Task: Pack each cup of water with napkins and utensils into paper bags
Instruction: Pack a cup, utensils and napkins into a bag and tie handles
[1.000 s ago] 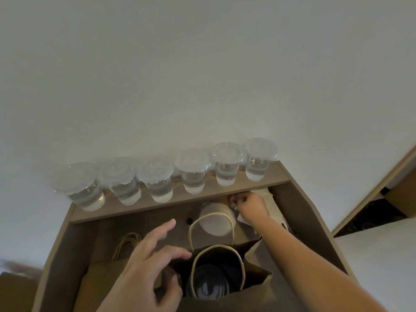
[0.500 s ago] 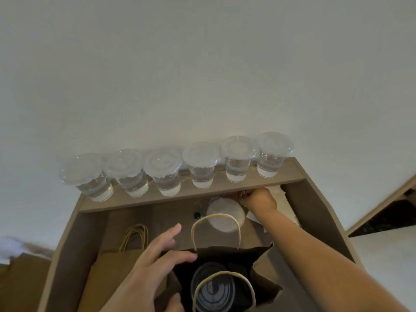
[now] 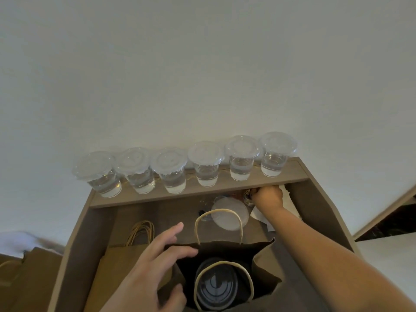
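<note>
An open brown paper bag [image 3: 263, 257] stands at the front of the desk with a lidded cup of water [image 3: 217, 287] inside it. My left hand [image 3: 148, 273] grips the bag's left rim, thumb against its side and fingers spread over the edge. My right hand [image 3: 269, 195] reaches to the back right under the shelf, fingers curled beside a small jar [image 3: 247, 197] and white napkins [image 3: 258, 213]; what it holds is hidden. Another lidded cup [image 3: 229, 213] stands behind the bag. Several lidded cups of water [image 3: 206, 165] line the shelf.
A stack of flat paper bags [image 3: 121, 264] with twine handles [image 3: 140, 233] lies left of the open bag. The wooden shelf [image 3: 195, 191] overhangs the back of the desk, whose side walls [image 3: 76, 244] close in left and right. More brown bags [image 3: 27, 271] lie outside on the left.
My right hand has pushed a little further back and right under the shelf. My left hand has stayed on the bag's rim. The view has tilted slightly.
</note>
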